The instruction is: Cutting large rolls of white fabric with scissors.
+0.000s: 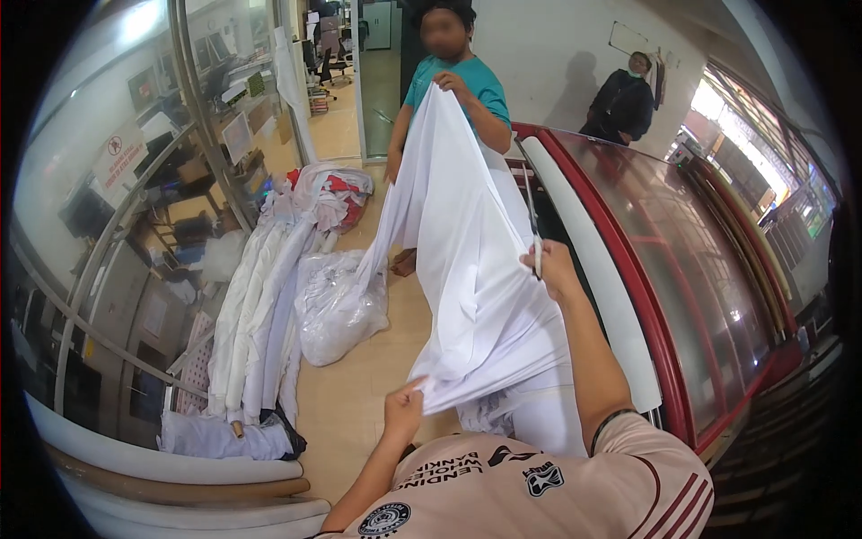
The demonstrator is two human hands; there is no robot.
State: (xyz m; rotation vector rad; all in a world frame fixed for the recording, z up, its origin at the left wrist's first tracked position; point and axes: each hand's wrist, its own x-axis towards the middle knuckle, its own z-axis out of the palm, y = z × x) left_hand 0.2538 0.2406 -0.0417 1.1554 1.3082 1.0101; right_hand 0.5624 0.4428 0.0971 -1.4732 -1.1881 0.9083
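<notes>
A wide sheet of white fabric [467, 260] hangs in folds between me and a person in a teal shirt [489, 85]. My left hand [404, 409] is closed on its near lower edge and pulls a corner toward my body. My right hand [558, 272] grips a pair of scissors [537, 244] by the handles, blades pointing away from me, at the right edge of the fabric. Whether the blades are apart is too small to tell. The person's raised hand [453, 85] pinches the far end of the sheet at chest height; their other hand hangs near its left side.
Long white fabric rolls [256, 314] lie on the floor at left, beside a clear plastic bag [341, 310] of white material. A red-framed table [660, 341] with a white roll [593, 269] along it stands close on my right. Another person [620, 103] stands by the back wall.
</notes>
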